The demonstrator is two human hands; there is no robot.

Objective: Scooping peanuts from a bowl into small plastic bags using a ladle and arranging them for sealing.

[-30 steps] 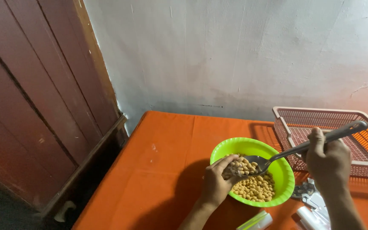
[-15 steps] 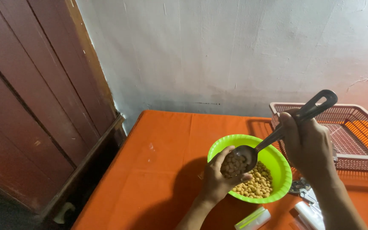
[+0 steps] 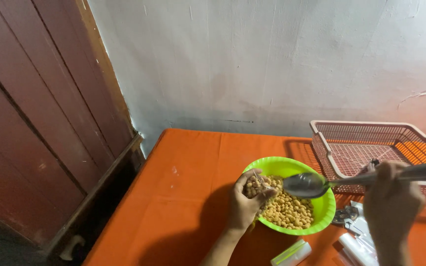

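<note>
The spoon (image 3: 311,184), tipped into the bag (image 3: 256,186) a moment ago, now hangs emptied over the green bowl (image 3: 321,212) near the table's right edge, gripped by the right hand (image 3: 390,202), while the left hand (image 3: 245,204) pinches the fuller bag.

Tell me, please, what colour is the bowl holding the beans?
Bright lime green bowl, clearest in the head view.
</note>
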